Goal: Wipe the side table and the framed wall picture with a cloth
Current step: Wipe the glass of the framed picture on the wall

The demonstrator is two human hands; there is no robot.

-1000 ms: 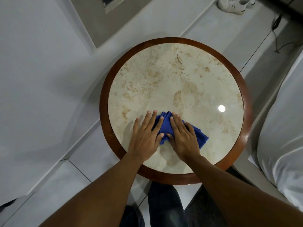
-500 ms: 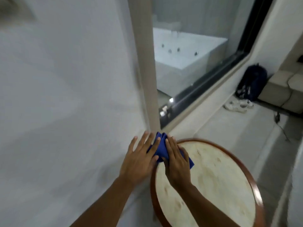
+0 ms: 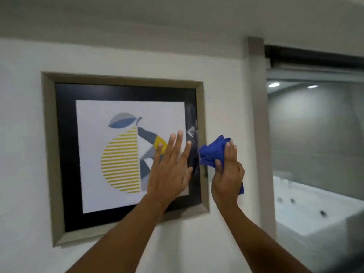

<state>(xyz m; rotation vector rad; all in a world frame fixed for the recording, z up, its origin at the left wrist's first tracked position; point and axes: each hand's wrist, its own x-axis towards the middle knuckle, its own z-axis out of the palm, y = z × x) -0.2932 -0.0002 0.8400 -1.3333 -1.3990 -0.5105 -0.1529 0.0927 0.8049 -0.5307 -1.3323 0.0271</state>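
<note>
The framed wall picture (image 3: 65, 154) hangs on the white wall, with a grey-beige frame, a black mat and a print of a yellow striped fruit. My left hand (image 3: 170, 170) is raised in front of the picture's lower right part, fingers spread, holding nothing. My right hand (image 3: 228, 174) is just right of the frame's right edge and grips a bunched blue cloth (image 3: 212, 151). The cloth's left end reaches the frame's right edge; whether it touches is unclear. The side table is out of view.
A grey pillar (image 3: 260, 134) stands right of the picture. Beyond it is a glass window (image 3: 315, 125) onto a bathroom with a white whirlpool tub (image 3: 307, 211).
Both hands lifted off the round side table and rose to the wall picture. The cloth, pressed flat under both hands before, is now bunched in my right hand alone.
</note>
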